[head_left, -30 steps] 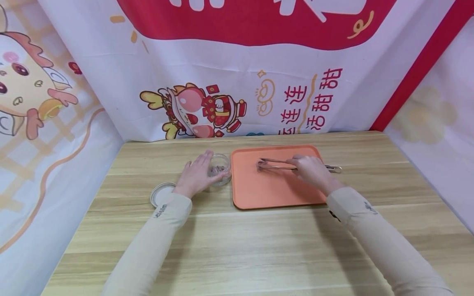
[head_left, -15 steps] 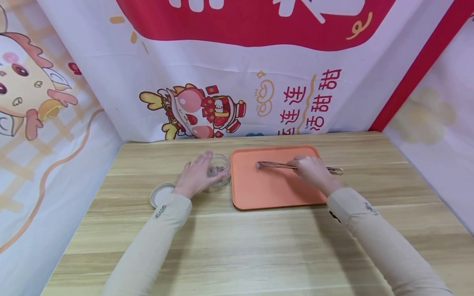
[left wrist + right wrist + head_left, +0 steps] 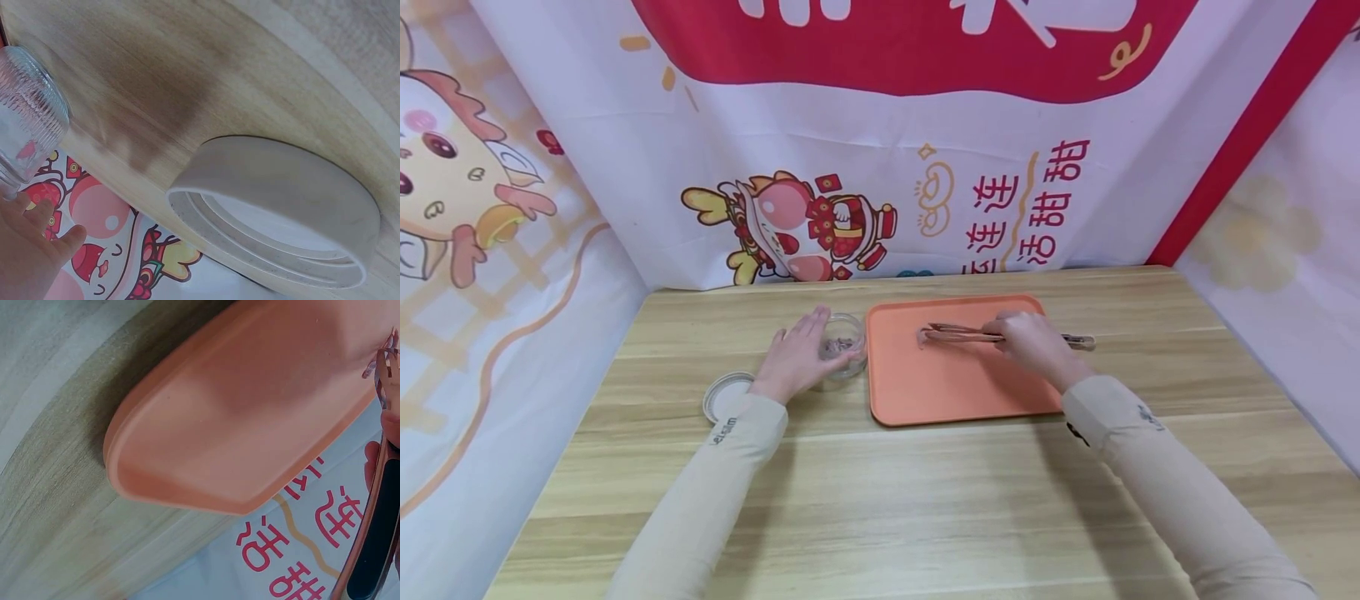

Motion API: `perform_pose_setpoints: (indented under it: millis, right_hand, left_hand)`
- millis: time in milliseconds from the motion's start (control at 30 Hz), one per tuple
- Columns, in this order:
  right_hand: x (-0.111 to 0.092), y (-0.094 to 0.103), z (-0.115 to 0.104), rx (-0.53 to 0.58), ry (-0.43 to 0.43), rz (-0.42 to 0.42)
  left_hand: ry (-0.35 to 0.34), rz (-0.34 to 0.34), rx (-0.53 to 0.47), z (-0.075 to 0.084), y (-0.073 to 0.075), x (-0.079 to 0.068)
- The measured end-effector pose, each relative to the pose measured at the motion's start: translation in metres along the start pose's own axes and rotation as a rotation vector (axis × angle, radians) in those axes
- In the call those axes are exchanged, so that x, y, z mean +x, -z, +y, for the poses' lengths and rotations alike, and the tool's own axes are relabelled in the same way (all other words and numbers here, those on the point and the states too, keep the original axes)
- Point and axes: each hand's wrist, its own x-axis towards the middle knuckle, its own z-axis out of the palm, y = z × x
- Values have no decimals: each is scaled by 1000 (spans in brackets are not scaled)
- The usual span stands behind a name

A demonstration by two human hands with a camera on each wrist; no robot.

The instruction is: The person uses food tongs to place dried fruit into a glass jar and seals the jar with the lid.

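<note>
My left hand (image 3: pixel 797 354) holds a clear glass jar (image 3: pixel 844 367) from its left side, thumb in front and fingers behind. Small purplish-brown pieces lie in the jar; their kind is too small to tell. The right hand (image 3: pixel 1030 346) grips metal tongs (image 3: pixel 957 333) above an orange tray (image 3: pixel 955 390). At the tongs' tips, near the tray's left side, is a small pinkish, translucent piece (image 3: pixel 922 337). In the right wrist view, dark panels (image 3: pixel 373 531) show on the tongs' handle. The left wrist view shows the jar's ribbed glass (image 3: pixel 28 106) beside my fingers.
A round white lid (image 3: pixel 727 396) lies on the wooden table (image 3: pixel 880 500), inner side up, partly under the left sleeve (image 3: pixel 752 433). Behind the table hangs a printed cloth (image 3: pixel 887 150), and more cloth covers both sides.
The tongs' arms stood apart a second ago, came together half a second ago, and are now slightly apart again near the small piece. The left hand and jar have stayed put.
</note>
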Motion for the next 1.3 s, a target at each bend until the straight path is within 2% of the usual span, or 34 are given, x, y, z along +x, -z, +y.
perform_pose_setpoints:
  millis: [100,467,1067,1300]
  right_hand:
    - [0,0,0,22,-2,-6]
    - [-3,0,3,-13,50,13]
    - [-3,14,6,-48,54,127]
    - [-1,23,2,-56,113,213]
  left_hand:
    - [-3,4,1,0,0,0]
    - [-1,3,3,-1,-1,1]
    - [-2,8,3,-1,-1,0]
    - [0,3,8,-1,-1,1]
